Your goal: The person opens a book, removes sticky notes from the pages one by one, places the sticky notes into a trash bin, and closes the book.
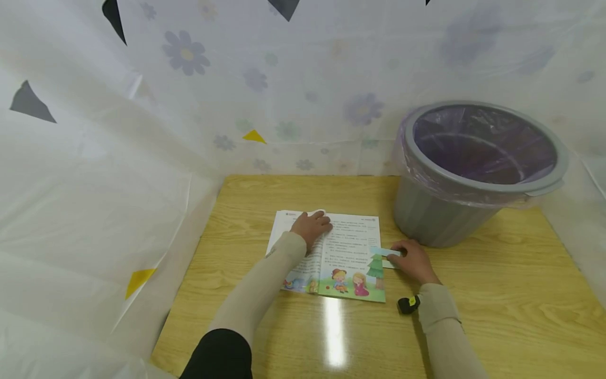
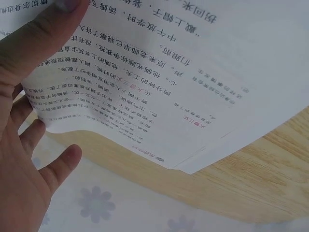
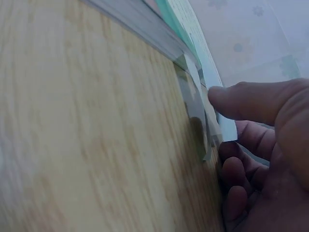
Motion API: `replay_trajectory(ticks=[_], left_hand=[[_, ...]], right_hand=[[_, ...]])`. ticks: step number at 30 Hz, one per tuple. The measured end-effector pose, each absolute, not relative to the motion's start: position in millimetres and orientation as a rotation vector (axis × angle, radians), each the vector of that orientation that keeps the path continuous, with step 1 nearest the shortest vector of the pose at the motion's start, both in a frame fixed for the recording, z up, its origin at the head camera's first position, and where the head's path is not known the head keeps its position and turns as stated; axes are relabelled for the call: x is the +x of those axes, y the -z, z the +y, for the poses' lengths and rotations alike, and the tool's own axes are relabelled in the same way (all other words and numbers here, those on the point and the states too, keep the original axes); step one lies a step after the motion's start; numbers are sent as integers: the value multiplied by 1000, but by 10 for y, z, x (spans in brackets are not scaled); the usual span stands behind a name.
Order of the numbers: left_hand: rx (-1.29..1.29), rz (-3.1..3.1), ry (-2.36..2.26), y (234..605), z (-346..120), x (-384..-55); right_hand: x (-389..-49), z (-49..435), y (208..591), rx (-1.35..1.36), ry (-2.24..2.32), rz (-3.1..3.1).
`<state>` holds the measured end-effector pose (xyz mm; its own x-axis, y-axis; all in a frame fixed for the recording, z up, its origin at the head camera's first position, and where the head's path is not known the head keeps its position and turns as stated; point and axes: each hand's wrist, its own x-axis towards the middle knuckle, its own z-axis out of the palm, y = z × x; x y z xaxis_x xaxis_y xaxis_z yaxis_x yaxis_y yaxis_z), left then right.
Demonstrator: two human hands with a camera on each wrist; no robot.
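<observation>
An open illustrated book [image 1: 347, 237] lies on the table, its right page showing two cartoon children and a green tree. My left hand [image 1: 312, 227] rests on it near the top of the spine, fingers spread. Close up in the left wrist view, the thumb lies over the printed page [image 2: 145, 87] and the other fingers are by its curved edge. At the book's right edge, my right hand [image 1: 414, 261] pinches a pale blue paper strip [image 3: 227, 126] between thumb and fingers. A second pale strip [image 3: 195, 113] sticks out just beside it, close over the wood.
A large grey bin [image 1: 442, 210] with a clear purple liner stands at the table's back right. Beside my right cuff sits a small black object [image 1: 408, 304] with a yellow label. Flower-printed plastic sheeting [image 1: 303, 95] surrounds the wooden table [image 1: 284, 326].
</observation>
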<state>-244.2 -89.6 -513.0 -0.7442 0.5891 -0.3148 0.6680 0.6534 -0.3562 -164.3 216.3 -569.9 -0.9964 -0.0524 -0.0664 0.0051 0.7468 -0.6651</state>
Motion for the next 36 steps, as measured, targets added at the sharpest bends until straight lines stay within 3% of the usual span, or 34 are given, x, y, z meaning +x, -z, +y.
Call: replay_trajectory(ticks=[36], left_hand=[[1006,2675,776,5103,-867,-2410]], right_hand=[[-1577,2207,5724,4,1099,2917]])
